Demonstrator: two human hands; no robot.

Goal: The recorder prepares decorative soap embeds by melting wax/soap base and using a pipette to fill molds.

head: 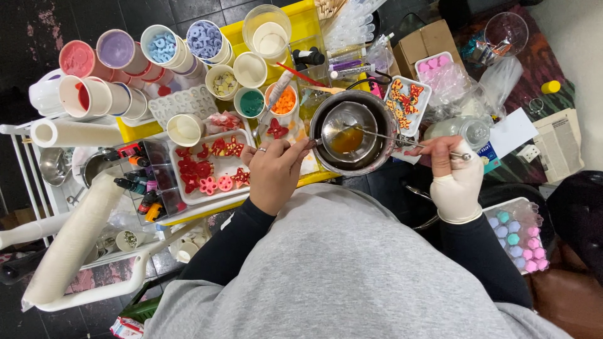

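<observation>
View from above of a person in a grey top with dark sleeves, seated at a crowded craft worktop (295, 19) with a yellow surface. The centre of the work is a small steel ladle (347, 130), a shallow round bowl on a long thin handle, with a pool of amber liquid in its bottom. It sits inside a larger round metal melting pot (383, 116) with a dark inner wall, and its handle runs out over the pot's right rim. The right hand (456, 171), in a cream rubber glove, is closed around the far end of that handle, just right of the pot. The left hand (274, 172), bare with a ring on one finger, is loosely curled with the fingers bent down; its fingertips rest at the pot's left rim, though whether it grips anything cannot be told. Just left of the pot lies a white tray (188, 188) of red and pink wax shapes. Above and left of the pot stand paper cups (251, 68) of coloured wax pieces, among them orange (284, 100), green and lilac. Right of the pot is a smaller tray of red and yellow shapes (405, 97).
</observation>
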